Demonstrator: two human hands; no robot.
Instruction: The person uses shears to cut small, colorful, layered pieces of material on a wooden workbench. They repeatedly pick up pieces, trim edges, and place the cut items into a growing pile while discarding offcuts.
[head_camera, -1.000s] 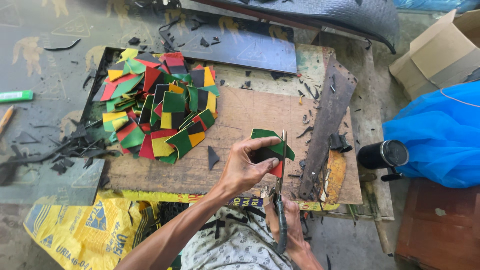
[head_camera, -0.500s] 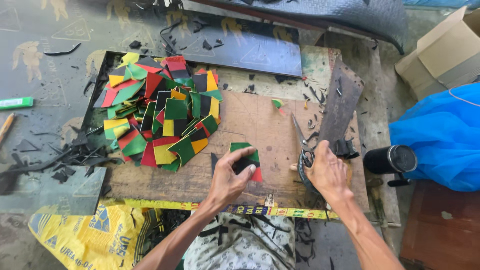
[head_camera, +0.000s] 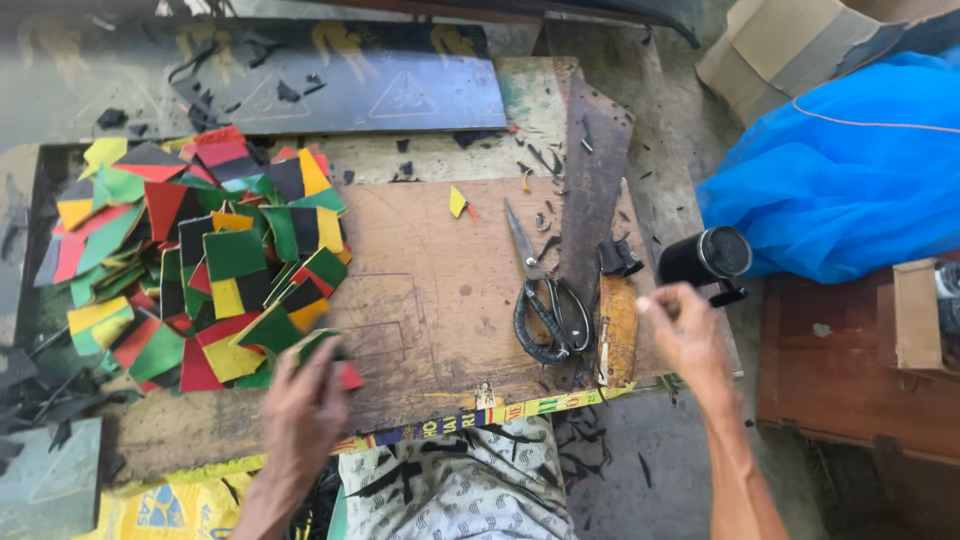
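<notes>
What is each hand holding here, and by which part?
Left hand: a multicoloured piece, fingers over its near edge. Right hand: nothing; scissors lie apart.

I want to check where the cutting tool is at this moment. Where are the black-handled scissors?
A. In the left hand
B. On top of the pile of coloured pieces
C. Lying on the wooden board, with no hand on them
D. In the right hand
C: the scissors lie flat on the wooden board, the right hand apart from them, the left hand on a coloured piece.
</notes>
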